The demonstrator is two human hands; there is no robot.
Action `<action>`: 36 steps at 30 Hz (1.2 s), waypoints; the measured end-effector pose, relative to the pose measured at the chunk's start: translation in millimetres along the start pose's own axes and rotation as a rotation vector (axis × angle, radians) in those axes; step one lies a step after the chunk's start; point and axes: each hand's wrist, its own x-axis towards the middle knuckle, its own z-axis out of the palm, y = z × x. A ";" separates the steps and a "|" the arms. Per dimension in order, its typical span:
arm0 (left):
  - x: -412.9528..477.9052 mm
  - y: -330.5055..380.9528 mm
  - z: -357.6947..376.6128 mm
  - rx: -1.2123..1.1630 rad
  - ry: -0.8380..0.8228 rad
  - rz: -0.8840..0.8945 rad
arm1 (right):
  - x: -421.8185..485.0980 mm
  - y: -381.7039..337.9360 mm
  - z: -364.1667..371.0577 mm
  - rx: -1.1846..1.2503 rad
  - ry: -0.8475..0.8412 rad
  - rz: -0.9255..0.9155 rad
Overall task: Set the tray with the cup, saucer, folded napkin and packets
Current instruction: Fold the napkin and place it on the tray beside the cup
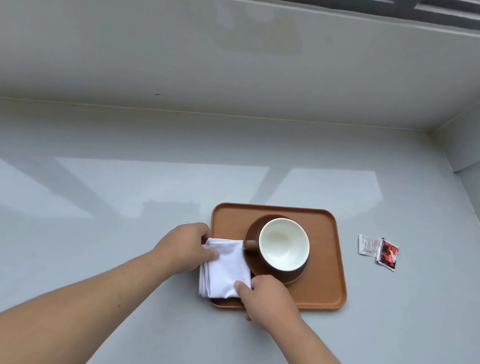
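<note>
Hands (269,301) over glossy grey counter (107,194)

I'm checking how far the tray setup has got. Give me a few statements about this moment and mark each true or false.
1. The cup sits on the saucer, on the tray. True.
2. The packets are already on the tray. False: they lie on the counter, right of the tray.
3. Both hands touch the folded napkin. True: the left hand holds its far left corner, the right hand its near edge.
4. The cup is full of coffee. False: its white inside looks empty.
5. The napkin lies wholly inside the tray. False: it overhangs the tray's left edge.
</note>
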 end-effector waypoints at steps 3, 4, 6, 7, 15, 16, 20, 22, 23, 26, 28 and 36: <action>1.1 2.3 3.6 0.031 0.012 0.023 | 1.4 4.0 0.8 -0.042 0.026 -0.014; 1.1 2.8 4.8 0.034 0.016 0.033 | 1.7 5.3 1.2 -0.055 0.029 -0.015; 0.9 3.9 6.8 0.042 0.026 0.054 | 2.3 7.3 1.2 -0.086 0.037 -0.021; 1.1 5.0 7.9 0.047 0.031 0.065 | 2.2 8.4 0.9 -0.100 0.045 -0.021; 2.2 10.6 11.6 0.025 0.019 0.101 | -2.6 15.9 -4.9 -0.079 0.117 -0.031; 1.5 11.1 13.1 0.024 0.021 0.109 | -3.5 17.1 -4.8 -0.075 0.126 -0.037; 1.0 15.2 17.8 0.076 0.016 0.168 | -4.3 19.2 -3.6 -0.070 0.143 -0.041; 2.9 17.2 17.1 0.137 0.009 0.191 | -2.8 18.3 -4.2 -0.078 0.135 -0.039; 4.3 17.9 16.9 0.163 0.006 0.198 | -1.9 17.7 -4.6 -0.076 0.131 -0.037; 8.6 20.1 19.2 0.227 0.013 0.212 | -1.9 15.6 -7.4 -0.024 0.112 -0.015; 11.1 22.2 23.5 0.251 0.027 0.217 | -3.6 15.5 -9.7 0.032 0.106 0.010; 12.8 21.5 31.8 0.229 0.042 0.219 | -6.2 18.2 -8.4 -0.390 0.215 -0.049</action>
